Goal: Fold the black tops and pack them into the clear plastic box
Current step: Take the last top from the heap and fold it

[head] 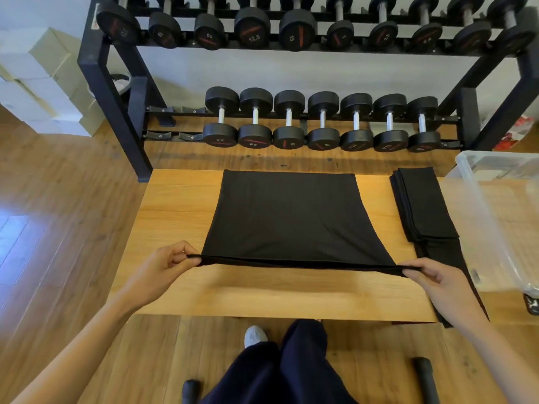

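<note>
Standing at the near edge of the counter [175, 287], you have one grey shoe [255, 336] and dark trouser legs [291, 365] showing on the wooden floor [58, 228] below, with two dark cylinders lying on the floor to either side of your legs. Your left hand [166, 265] has its grip closed in a pinch on the near left corner of the black top [291, 217], thumb over curled fingers. Your right hand [431, 279] pinches the near right corner the same way. Between them the near hem is pulled taut and lifted just off the wood, while the rest of the top lies flat on the middle of the counter, its far edge near the counter's far edge.

To your right, a stack of folded black tops [423, 208] lies on the counter, well apart from the spread one, with more black cloth trailing from it toward the near right corner, behind your right hand. Just beside that stack stands the clear plastic box [490, 228], open at the top.

Beyond the counter a black dumbbell rack [116, 118] fills the view, its lower shelf holding seven dumbbells [320, 121] and its upper shelf a longer row. Pale cardboard boxes [43, 77] are stacked at the far left.
</note>
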### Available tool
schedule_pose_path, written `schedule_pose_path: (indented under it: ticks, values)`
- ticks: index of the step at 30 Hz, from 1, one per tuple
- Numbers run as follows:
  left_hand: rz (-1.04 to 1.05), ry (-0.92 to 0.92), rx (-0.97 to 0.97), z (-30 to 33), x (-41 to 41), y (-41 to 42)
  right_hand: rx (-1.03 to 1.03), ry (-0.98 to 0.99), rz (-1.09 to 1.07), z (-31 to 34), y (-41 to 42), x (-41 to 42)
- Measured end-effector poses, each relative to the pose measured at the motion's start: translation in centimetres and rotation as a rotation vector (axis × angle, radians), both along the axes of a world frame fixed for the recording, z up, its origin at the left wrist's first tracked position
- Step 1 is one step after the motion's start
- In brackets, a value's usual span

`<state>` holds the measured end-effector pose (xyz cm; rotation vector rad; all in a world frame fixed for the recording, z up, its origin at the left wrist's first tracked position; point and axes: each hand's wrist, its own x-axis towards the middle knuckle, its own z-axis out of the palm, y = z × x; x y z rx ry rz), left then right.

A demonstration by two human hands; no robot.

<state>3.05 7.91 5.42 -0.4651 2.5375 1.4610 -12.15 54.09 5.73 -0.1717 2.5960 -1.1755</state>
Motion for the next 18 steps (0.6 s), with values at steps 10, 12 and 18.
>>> schedule_pose_path:
  ticks: [10,12,18]
  values:
    - [-0.130,-0.160,0.082,-0.7,6.6,0.9,0.068,-0.237,0.033,0.1,3.0,5.2]
    - [-0.137,-0.188,0.111,-0.7,7.6,0.9,0.075,-0.278,0.013,0.4,3.3,5.9]
    - [-0.145,-0.218,0.231,0.8,7.9,0.9,0.072,-0.371,0.042,2.7,3.4,6.0]
